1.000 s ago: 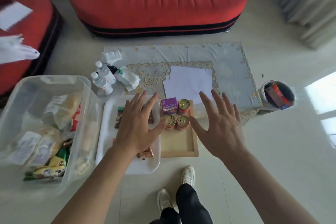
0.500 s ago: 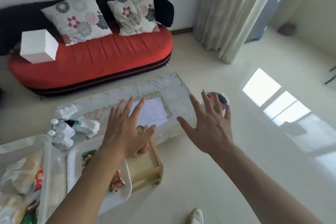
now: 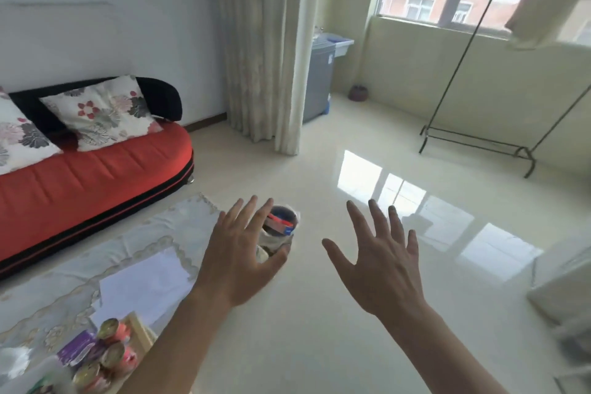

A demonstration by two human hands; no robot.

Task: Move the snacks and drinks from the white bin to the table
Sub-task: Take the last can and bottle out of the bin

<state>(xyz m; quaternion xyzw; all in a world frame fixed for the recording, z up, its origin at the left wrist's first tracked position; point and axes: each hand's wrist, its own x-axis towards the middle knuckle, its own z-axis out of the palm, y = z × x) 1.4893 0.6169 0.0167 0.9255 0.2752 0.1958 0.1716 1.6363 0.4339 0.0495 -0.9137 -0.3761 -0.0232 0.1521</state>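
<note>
My left hand [image 3: 238,257] and my right hand [image 3: 380,262] are both raised in front of me, fingers spread and straight, holding nothing. At the bottom left corner, pink cans [image 3: 110,352] with gold lids and a purple carton [image 3: 80,349] stand in a wooden tray [image 3: 140,329] on the low table [image 3: 150,243] with the embroidered cloth. The white bin is out of view.
White paper sheets [image 3: 144,285] lie on the table. A small waste basket [image 3: 281,224] stands on the floor behind my left hand. A red sofa [image 3: 86,176] with floral pillows is at the left. A clothes rack [image 3: 479,137] stands at the right, a white object [image 3: 563,291] at the right edge.
The view has swung up and to the right, away from the bins and tray toward the window. Both hands stayed raised and spread, holding nothing.
</note>
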